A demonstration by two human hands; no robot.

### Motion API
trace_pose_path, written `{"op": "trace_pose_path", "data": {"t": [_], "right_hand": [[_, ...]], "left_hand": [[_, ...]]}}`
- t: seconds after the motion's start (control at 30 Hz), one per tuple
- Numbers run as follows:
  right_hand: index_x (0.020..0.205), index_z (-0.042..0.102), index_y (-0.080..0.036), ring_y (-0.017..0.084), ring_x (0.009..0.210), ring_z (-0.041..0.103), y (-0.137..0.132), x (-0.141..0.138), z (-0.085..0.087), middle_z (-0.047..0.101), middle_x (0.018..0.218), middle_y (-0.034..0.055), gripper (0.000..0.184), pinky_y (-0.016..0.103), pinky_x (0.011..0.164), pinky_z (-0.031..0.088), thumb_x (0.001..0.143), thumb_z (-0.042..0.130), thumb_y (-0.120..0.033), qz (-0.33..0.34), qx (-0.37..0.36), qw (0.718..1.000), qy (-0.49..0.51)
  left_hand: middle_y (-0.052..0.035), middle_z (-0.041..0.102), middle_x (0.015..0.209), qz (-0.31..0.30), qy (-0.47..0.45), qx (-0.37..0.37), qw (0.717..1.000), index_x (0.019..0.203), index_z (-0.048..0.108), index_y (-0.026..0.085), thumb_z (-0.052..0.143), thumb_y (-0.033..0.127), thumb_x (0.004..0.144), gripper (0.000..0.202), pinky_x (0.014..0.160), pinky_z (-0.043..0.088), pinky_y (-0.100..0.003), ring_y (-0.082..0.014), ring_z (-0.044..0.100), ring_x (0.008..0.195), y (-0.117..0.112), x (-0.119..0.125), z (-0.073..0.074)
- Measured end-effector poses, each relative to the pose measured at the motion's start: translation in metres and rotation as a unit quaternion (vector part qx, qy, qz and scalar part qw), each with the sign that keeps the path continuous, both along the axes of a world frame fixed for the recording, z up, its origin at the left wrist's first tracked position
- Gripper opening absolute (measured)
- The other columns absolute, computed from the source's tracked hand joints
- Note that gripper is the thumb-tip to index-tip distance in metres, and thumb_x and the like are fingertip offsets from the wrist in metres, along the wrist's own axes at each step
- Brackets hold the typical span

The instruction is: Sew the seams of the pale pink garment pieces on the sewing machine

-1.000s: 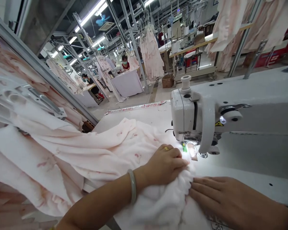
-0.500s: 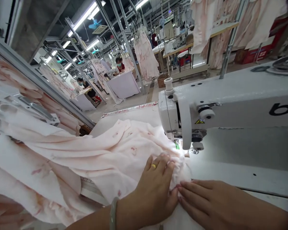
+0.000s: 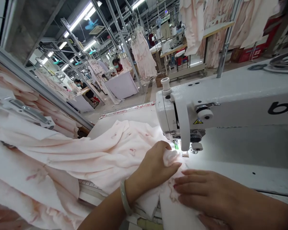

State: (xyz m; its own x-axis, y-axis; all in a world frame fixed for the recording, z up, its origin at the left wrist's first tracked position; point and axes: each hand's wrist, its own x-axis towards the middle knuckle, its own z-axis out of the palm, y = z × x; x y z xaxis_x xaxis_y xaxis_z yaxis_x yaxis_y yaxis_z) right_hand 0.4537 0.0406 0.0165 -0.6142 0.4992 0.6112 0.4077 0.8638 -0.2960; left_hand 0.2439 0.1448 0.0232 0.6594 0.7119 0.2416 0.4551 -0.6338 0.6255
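Observation:
My left hand [image 3: 152, 167], with a pale bracelet [image 3: 125, 198] at the wrist, grips a bunched fold of pale pink printed fabric [image 3: 120, 150] between thumb and fingers. The fold sits just in front of the presser foot area [image 3: 176, 145] of a white sewing machine [image 3: 220, 108], where a small green part shows under the lamp. Lower right, my right hand [image 3: 204, 190] rests with straight fingers on a strip of the same fabric. Its thumb is mostly hidden. The fabric spreads left over the sewing table [image 3: 144, 112] and drapes off toward the hanger clamp.
A grey metal clamp [image 3: 30, 111] holds cloth at the left, beside a slanting metal rail [image 3: 45, 86]. A printed tape [image 3: 127, 110] runs along the table's far edge. Further back, two masked people sit at other tables among hanging pink garments [image 3: 142, 54].
My left hand has gone from lying on the fabric to gripping a raised bunch of it nearer the needle. My right hand has shifted slightly; a fabric strip now shows between the hands.

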Motion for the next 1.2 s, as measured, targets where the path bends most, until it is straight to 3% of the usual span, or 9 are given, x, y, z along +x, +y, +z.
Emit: {"op": "trace_pose_path", "data": {"t": [0.13,0.23,0.4,0.53,0.63,0.7,0.87,1.03,1.2], "right_hand": [[0.116,0.076,-0.021,0.025,0.104,0.078,0.014,0.006,-0.015,0.083,0.111,0.0086,0.022,0.042,0.1,0.061,0.112,0.054,-0.024,-0.153,0.014,0.988,0.033],[0.134,0.073,-0.021,0.029,0.11,0.077,0.023,0.011,-0.029,0.082,0.123,0.0092,0.029,0.047,0.092,0.062,0.112,0.057,-0.032,-0.202,-0.021,0.979,0.005],[0.156,0.062,-0.027,0.031,0.108,0.077,0.029,0.021,-0.038,0.08,0.135,0.0088,0.046,0.048,0.087,0.062,0.112,0.057,-0.039,-0.161,-0.081,0.983,-0.046],[0.151,0.065,-0.021,0.029,0.124,0.073,0.03,0.028,-0.03,0.078,0.14,0.0085,0.04,0.046,0.099,0.056,0.115,0.054,-0.032,-0.13,0.041,0.987,-0.089],[0.132,0.073,-0.016,0.023,0.104,0.076,0.027,0.027,-0.018,0.084,0.119,0.0068,0.04,0.042,0.098,0.054,0.121,0.038,-0.03,-0.065,0.089,0.988,-0.111],[0.122,0.076,-0.015,0.021,0.092,0.075,0.024,0.023,-0.013,0.083,0.108,0.0061,0.048,0.04,0.095,0.054,0.123,0.03,-0.027,-0.043,0.101,0.987,-0.113],[0.118,0.078,-0.012,0.022,0.103,0.074,0.019,0.013,-0.023,0.083,0.112,0.0094,0.051,0.039,0.102,0.053,0.112,0.028,-0.001,-0.054,0.222,0.964,-0.138],[0.118,0.077,-0.012,0.021,0.084,0.073,0.018,0.01,-0.031,0.08,0.098,0.0073,0.044,0.039,0.086,0.061,0.11,0.035,-0.001,-0.05,0.172,0.974,-0.138],[0.109,0.077,-0.013,0.017,0.087,0.076,0.018,0.009,-0.014,0.082,0.097,0.0054,0.054,0.032,0.088,0.06,0.115,0.024,-0.001,-0.06,0.17,0.979,-0.097]], "left_hand": [[-0.0061,0.068,0.106,-0.004,0.023,0.044,0.999,0.096,0.062,0.022,0.063,0.008,0.09,0.016,0.09,0.059,-0.035,-0.0223,0.068,0.097,0.001,-0.006,-0.002],[-0.0058,0.067,0.095,-0.014,0.071,0.103,0.992,0.089,0.058,0.022,0.056,0.002,0.082,0.022,0.092,0.055,-0.039,-0.0248,0.064,0.094,0.002,-0.006,-0.001],[-0.0064,0.071,0.095,-0.02,0.125,0.113,0.986,0.099,0.057,0.023,0.055,0.005,0.084,0.023,0.087,0.053,-0.04,-0.0263,0.063,0.089,0.004,-0.001,-0.007],[-0.0067,0.075,0.097,0.016,0.098,0.071,0.993,0.103,0.057,0.023,0.061,0.022,0.099,0.006,0.084,0.053,-0.038,-0.0269,0.068,0.091,0.008,0.002,-0.012],[-0.0071,0.077,0.103,0.041,0.077,0.057,0.995,0.109,0.062,0.022,0.073,0.036,0.099,0.02,0.087,0.055,-0.04,-0.0286,0.071,0.097,0.009,0.003,-0.015],[-0.0063,0.077,0.098,0.04,0.088,0.07,0.993,0.104,0.065,0.022,0.077,0.032,0.095,0.018,0.089,0.055,-0.041,-0.0286,0.071,0.095,0.009,0.002,-0.017],[-0.005,0.073,0.088,-0.041,0.106,0.159,0.981,0.1,0.074,0.022,0.069,0.016,0.093,0.01,0.093,0.052,-0.042,-0.0247,0.069,0.089,0.008,0.0,-0.022],[-0.0087,0.076,0.104,-0.167,0.131,0.248,0.945,0.098,0.072,0.019,0.061,0.012,0.099,0.013,0.092,0.053,-0.039,-0.0242,0.067,0.095,0.004,-0.001,-0.025],[-0.0085,0.074,0.105,-0.097,0.064,0.169,0.979,0.113,0.07,0.019,0.063,0.006,0.09,0.027,0.089,0.058,-0.037,-0.0254,0.069,0.098,0.001,-0.002,-0.028]]}}
